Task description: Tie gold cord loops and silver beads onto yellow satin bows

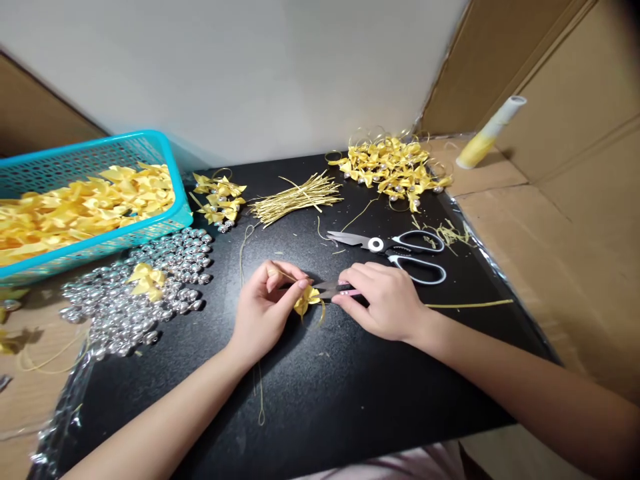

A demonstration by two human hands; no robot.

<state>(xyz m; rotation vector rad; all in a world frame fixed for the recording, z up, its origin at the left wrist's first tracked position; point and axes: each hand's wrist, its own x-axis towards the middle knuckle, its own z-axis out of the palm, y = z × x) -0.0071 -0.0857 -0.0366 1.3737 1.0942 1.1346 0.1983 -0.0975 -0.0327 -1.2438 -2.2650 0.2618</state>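
Observation:
At the middle of the black table, my left hand [265, 313] pinches a small yellow ribbon bow [306, 301] with thin yellow cord at it. My right hand [383, 300] is closed round small scissors [329, 290]; their metal blades point left, beside the bow and close to my left fingertips. The grip covers most of their handle, leaving some black and pink in sight. Behind my right hand lie larger scissors [375, 245] with white-and-black handles. A yellow cord [470, 305] stretches out to the right of my wrist.
A turquoise basket [173, 173] of yellow bows stands left, beside many silver bells [135, 313]. Cut yellow cords [297, 199] lie at the back, between a small bow cluster [220, 197] and a larger pile [390, 167]. A spool tube [493, 133] stands right, on cardboard.

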